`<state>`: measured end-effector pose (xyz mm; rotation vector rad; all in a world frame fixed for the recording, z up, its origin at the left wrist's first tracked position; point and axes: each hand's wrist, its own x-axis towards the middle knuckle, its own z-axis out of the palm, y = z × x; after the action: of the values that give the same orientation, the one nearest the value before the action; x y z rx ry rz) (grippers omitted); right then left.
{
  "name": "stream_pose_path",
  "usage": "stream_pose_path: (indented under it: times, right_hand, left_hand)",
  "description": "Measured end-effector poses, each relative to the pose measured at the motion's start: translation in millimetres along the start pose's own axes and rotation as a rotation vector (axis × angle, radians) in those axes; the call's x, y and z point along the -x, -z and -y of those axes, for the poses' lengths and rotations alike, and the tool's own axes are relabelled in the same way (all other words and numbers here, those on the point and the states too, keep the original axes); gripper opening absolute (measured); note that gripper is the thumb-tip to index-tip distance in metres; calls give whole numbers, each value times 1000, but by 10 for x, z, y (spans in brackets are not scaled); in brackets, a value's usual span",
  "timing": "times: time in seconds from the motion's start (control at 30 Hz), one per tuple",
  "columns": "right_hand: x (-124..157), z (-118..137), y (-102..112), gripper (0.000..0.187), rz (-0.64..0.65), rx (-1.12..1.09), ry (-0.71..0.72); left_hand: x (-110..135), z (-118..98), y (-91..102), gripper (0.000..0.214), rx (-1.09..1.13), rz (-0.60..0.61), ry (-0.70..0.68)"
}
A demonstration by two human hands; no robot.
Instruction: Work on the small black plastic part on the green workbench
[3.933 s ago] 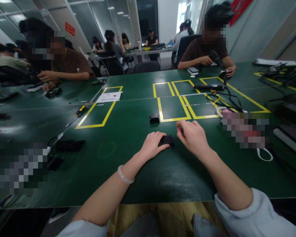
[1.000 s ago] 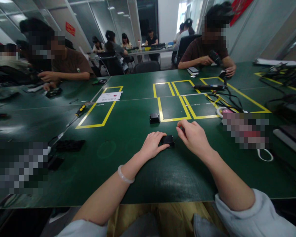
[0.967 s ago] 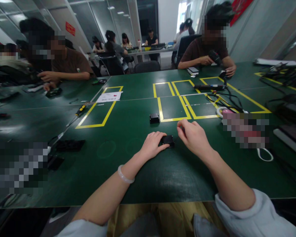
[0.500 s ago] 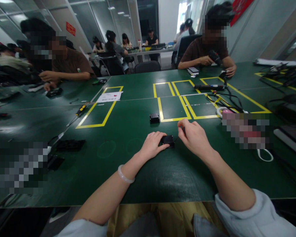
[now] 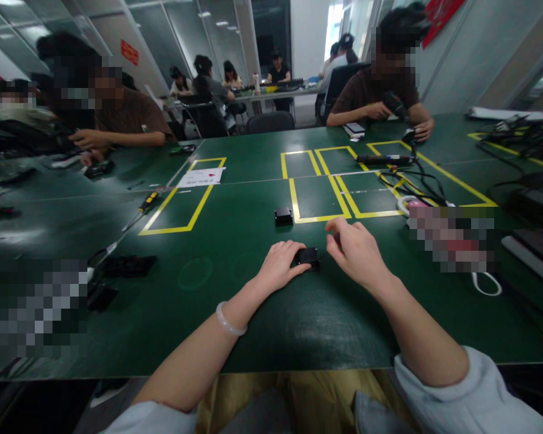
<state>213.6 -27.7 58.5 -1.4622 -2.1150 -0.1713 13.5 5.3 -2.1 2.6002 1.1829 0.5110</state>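
Note:
My left hand (image 5: 281, 263) grips a small black box-shaped part (image 5: 309, 258) from its left side, thumb at the near edge and fingers over the far one. The part rests on the green table. Just to its right, my right hand (image 5: 356, 250) is closed in a pinch, apart from the part's body. Something thin and dark shows by its fingertips, too small to make out. A second black box-shaped part (image 5: 283, 217) stands alone a little farther off, beside the yellow tape.
Yellow tape outlines (image 5: 323, 220) mark the table (image 5: 253, 325). A yellow-black screwdriver (image 5: 149, 202) and a paper sheet (image 5: 202, 177) lie left. Black cables (image 5: 416, 187) and a pink item (image 5: 419, 208) lie right. Co-workers sit across, one holding a power tool (image 5: 394, 105).
Both my hands and the two black parts stay in place, with no clear movement. The co-workers across the table hold nearly the same poses.

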Motion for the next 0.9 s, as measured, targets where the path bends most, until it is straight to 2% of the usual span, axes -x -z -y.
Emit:
stream_pose_path:
  times: [0.17,0.4,0.63,0.9]
  right_hand:
    - [3,-2,-2,18,0,3,23]
    - [1,16,2,11,-16,17,-4]
    - [4,-5,-3,17,3,-7,21]
    - [-1,-6,-22,13,-17,-18,-11]
  left_hand:
    - [3,-2,2,38,-2,-8,-5]
    - [2,-3,1,38,8,-7,-1]
    - [3,-9,1,37,14,-3,8]
    - [1,6,-12,38,12,-11,-1]
